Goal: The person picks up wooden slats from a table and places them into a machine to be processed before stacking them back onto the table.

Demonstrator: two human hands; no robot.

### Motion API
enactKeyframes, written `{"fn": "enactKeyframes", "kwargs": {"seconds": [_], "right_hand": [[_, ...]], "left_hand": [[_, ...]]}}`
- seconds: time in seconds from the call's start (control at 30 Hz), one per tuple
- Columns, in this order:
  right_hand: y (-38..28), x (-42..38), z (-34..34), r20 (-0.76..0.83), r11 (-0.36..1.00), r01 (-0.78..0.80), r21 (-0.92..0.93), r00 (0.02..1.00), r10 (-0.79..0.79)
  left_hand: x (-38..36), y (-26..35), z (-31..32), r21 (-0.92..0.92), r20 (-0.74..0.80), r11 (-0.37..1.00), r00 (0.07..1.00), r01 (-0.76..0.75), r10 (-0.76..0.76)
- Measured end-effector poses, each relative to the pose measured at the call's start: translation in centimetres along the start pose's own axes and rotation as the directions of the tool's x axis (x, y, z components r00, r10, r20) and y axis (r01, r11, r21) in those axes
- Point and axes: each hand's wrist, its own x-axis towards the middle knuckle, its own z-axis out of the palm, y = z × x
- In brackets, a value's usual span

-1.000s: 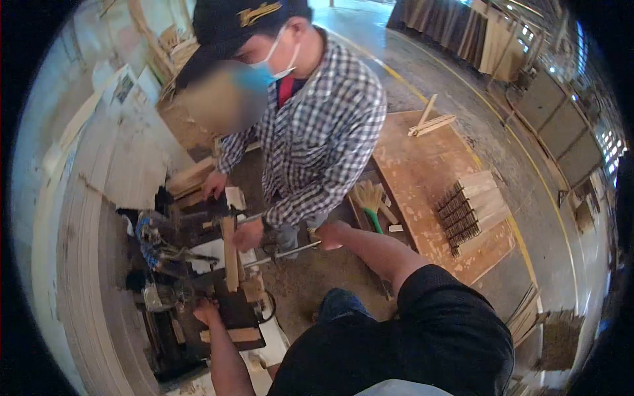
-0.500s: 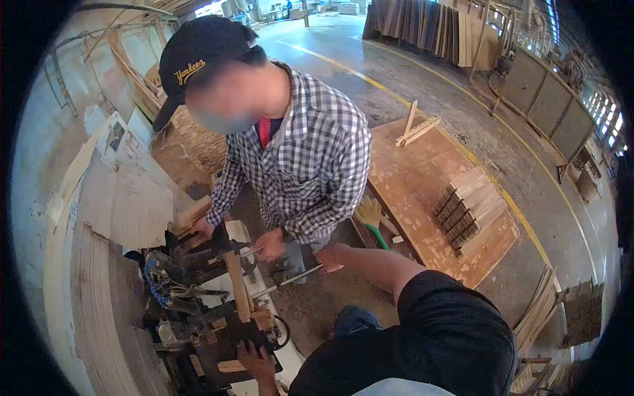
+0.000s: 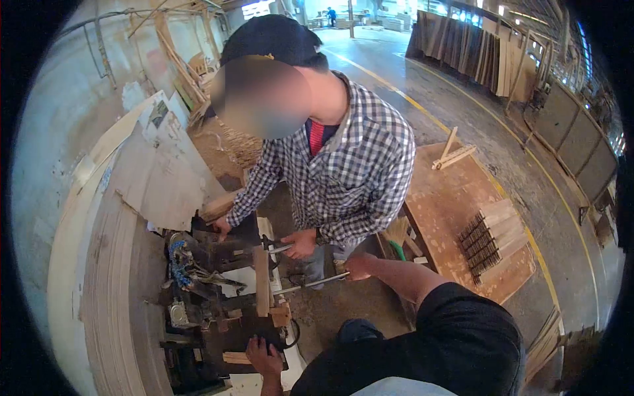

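Observation:
My right hand [image 3: 360, 267] is closed round the end of a long metal lever [image 3: 310, 284] that sticks out from the machine [image 3: 218, 290]. My left hand [image 3: 264, 356] lies with its fingers extended at the edge of the machine's dark plate [image 3: 241, 334], near a small wooden piece [image 3: 236, 358]. Between my hands and the co-worker, a wooden bar [image 3: 262, 282] spans the machine, with a small wood block [image 3: 281, 317] at its near end. Facing me, the co-worker's one hand [image 3: 302, 243] grips a second metal lever [image 3: 281, 249]; their other hand [image 3: 222, 228] is beside a wooden piece [image 3: 220, 205].
A low brown table [image 3: 439, 247] at the right bears a stack of wood strips [image 3: 495, 237] and a small wooden frame [image 3: 454, 157]. A broom [image 3: 397, 249] is beside it. Large boards [image 3: 165, 171] lean along the left wall. The co-worker [image 3: 356, 158] stands across the machine.
The view has swung left, so the scene sits further right. Both of my hands keep their places, the right on the lever and the left at the plate.

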Motion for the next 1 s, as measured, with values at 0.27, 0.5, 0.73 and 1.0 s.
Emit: {"fn": "enactKeyframes", "kwargs": {"seconds": [0.27,0.5,0.73,1.0], "right_hand": [[-0.4,-1.7,-0.5,-0.016,0.988,0.093,-0.121,0.995,-0.096],[-0.5,-1.6,-0.3,-0.005,0.999,-0.023,-0.027,1.0,0.023],[1.6,1.9,2.4,-0.079,0.998,0.001,-0.059,0.997,-0.006],[1.3,0.2,1.4,-0.049,0.997,-0.059,-0.059,0.997,0.056]], "left_hand": [[-0.4,-0.9,1.4,0.026,-0.029,0.999,0.999,-0.029,0.029],[-0.4,-0.5,1.1,0.005,-0.041,1.0,0.999,0.004,-0.004],[-0.3,0.2,0.6,-0.001,-0.032,1.0,0.999,0.011,-0.011],[0.1,1.5,-0.3,0.03,0.019,0.999,0.999,0.039,-0.04]]}}
